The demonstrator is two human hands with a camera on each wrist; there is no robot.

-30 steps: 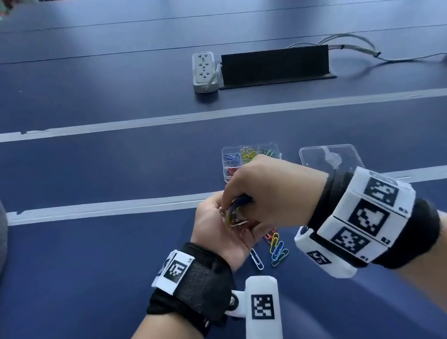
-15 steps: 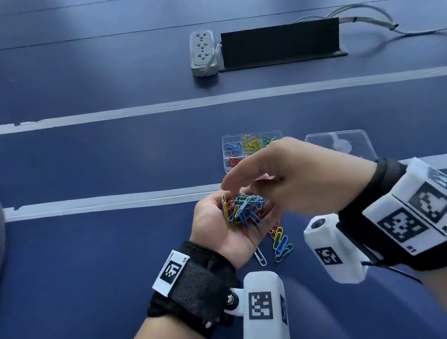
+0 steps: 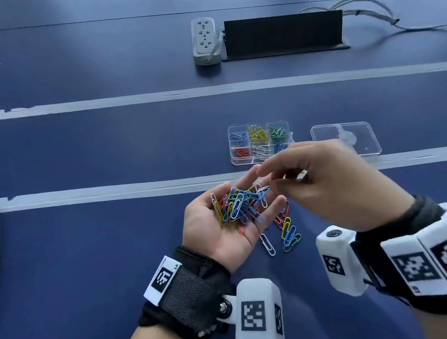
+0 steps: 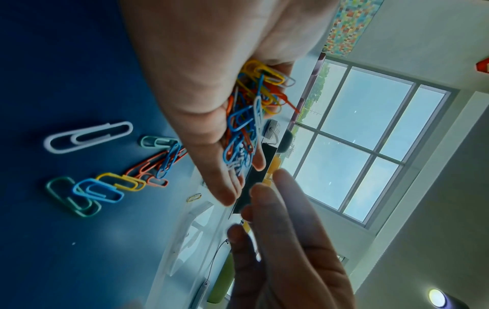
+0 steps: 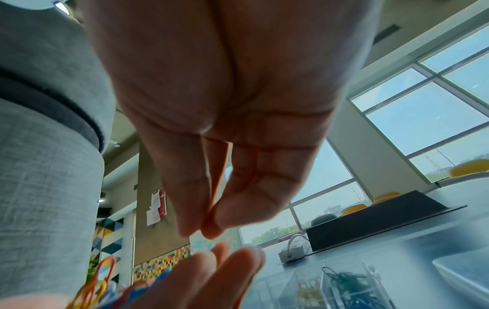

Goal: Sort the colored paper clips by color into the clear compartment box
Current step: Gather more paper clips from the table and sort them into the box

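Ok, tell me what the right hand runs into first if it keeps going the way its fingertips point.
Probably the mixed paper clips heaped in the upturned left hand. The right hand points leftward at that palm, fingertips just beside it; whether it holds a clip, I cannot tell.

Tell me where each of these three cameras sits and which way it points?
Head: worn on the head, looking down at the blue table; shows both forearms, the left hand cupping mixed coloured paper clips, and the right hand.
Left wrist: looks along the left palm to the clips; the right hand's fingers show.
Right wrist: looks along the right palm toward windows; the clear compartment box shows below.
All share the clips.
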